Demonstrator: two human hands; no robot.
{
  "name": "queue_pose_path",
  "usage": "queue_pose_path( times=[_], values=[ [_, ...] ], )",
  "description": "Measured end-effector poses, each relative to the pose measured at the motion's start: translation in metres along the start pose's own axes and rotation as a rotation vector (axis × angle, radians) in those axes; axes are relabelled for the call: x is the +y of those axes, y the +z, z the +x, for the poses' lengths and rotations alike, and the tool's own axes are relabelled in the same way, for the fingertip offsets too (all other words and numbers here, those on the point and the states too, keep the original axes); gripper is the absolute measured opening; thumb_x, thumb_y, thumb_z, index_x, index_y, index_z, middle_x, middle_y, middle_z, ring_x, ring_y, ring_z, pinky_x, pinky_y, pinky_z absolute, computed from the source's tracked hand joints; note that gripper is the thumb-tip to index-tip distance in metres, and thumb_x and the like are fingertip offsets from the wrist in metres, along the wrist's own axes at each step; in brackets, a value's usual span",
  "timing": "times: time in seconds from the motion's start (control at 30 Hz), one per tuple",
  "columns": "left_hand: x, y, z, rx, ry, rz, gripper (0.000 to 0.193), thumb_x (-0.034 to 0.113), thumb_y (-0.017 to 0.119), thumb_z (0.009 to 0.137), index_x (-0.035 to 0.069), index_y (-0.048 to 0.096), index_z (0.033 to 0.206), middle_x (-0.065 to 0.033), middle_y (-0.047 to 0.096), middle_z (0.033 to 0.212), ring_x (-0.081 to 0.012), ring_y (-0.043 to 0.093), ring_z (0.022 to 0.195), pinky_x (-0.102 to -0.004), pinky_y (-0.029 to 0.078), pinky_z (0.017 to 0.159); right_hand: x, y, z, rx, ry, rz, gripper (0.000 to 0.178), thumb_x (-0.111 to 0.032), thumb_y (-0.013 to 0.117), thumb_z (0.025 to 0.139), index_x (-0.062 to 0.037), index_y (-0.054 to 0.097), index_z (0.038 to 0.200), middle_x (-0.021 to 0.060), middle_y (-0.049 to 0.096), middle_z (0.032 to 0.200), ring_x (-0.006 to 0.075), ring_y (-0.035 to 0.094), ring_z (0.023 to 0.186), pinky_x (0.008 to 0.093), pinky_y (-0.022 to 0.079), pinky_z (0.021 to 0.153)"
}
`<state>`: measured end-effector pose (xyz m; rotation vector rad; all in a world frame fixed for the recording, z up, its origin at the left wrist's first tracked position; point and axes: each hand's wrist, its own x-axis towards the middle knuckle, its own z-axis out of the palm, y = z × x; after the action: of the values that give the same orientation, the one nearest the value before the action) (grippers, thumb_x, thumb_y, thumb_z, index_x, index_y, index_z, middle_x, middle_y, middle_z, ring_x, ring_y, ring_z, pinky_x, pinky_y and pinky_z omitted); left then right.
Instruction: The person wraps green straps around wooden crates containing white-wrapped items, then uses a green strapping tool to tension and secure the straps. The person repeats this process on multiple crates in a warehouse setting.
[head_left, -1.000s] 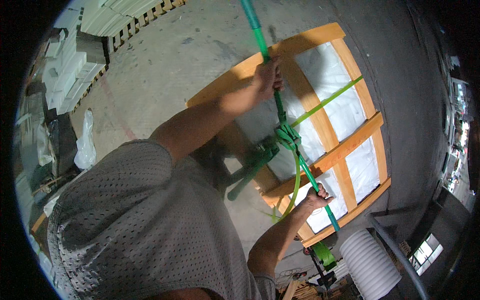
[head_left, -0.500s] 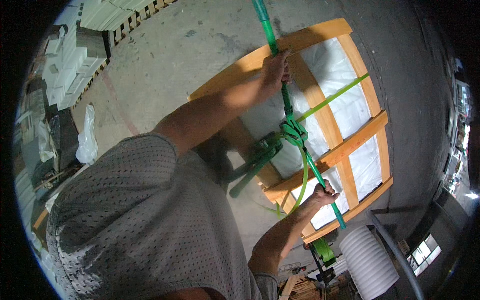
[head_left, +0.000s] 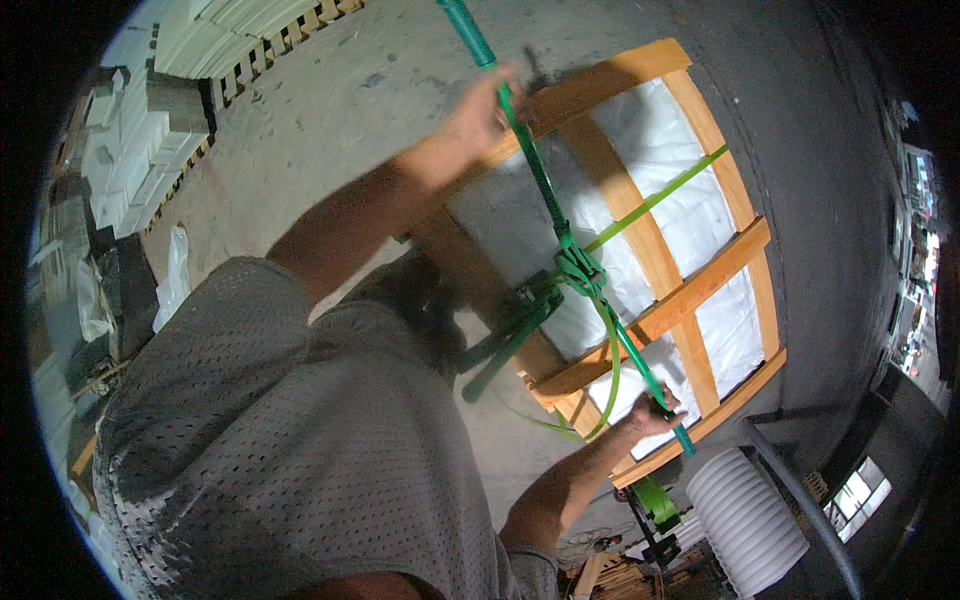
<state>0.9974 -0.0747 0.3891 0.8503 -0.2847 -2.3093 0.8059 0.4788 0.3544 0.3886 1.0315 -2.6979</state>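
A green strap sealer with two long handles (head_left: 540, 175) lies over the top of a slatted wooden crate (head_left: 690, 300), its jaws at a yellow-green strap (head_left: 660, 195). My left hand (head_left: 480, 112), smeared a little by motion, is closed round the upper handle below its grip. Lower down, my right hand (head_left: 655, 415) is wrapped round the other handle near its end. Beside the jaws sits a second dark green tool (head_left: 515, 345), probably a strap tensioner, partly in shadow. The loose strap end curls down past the crate's near corner. White plastic film (head_left: 640, 130) shows between the slats.
Near the crate's lower corner stand a white ribbed roll (head_left: 748, 520) and a green strap coil (head_left: 656, 502). A grey metal bar (head_left: 800, 500) curves past them. Stacked pale boards (head_left: 220, 35) on pallets line the far left, with crumpled clear plastic (head_left: 174, 280) nearer.
My left hand has swung outward to the upper left with its handle, so the two handles stand at a different angle. My right hand has shifted only slightly.
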Motion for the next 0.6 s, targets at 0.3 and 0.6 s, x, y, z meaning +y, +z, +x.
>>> queue_pose_path(
  times=[0.3,0.6],
  values=[
    [0.118,0.004,0.043,0.037,0.171,-0.011,0.052,0.053,0.052,0.09,0.02,0.03,0.056,0.0017,0.023,0.048,-0.0171,0.025,0.041,-0.0325,0.021,0.043,-0.097,-0.036,0.046,-0.059,-0.12,0.065,0.05,-0.044,0.046,0.097,-0.0171,0.035,0.056,-0.0028,0.035,0.047,0.0152,0.037,0.041,0.0346,0.036,0.045],
    [0.107,0.08,-0.055,-0.057,0.386,0.223,0.041,0.037,0.036,0.1,0.017,0.03,0.065,0.0012,0.026,0.051,-0.0152,0.026,0.043,-0.033,0.024,0.046,-0.093,0.142,0.013,0.358,-0.568,-0.689,0.034,-0.036,0.049,0.095,-0.0087,0.048,0.075,0.0041,0.043,0.062,0.0188,0.048,0.057,0.0363,0.046,0.053]
  ],
)
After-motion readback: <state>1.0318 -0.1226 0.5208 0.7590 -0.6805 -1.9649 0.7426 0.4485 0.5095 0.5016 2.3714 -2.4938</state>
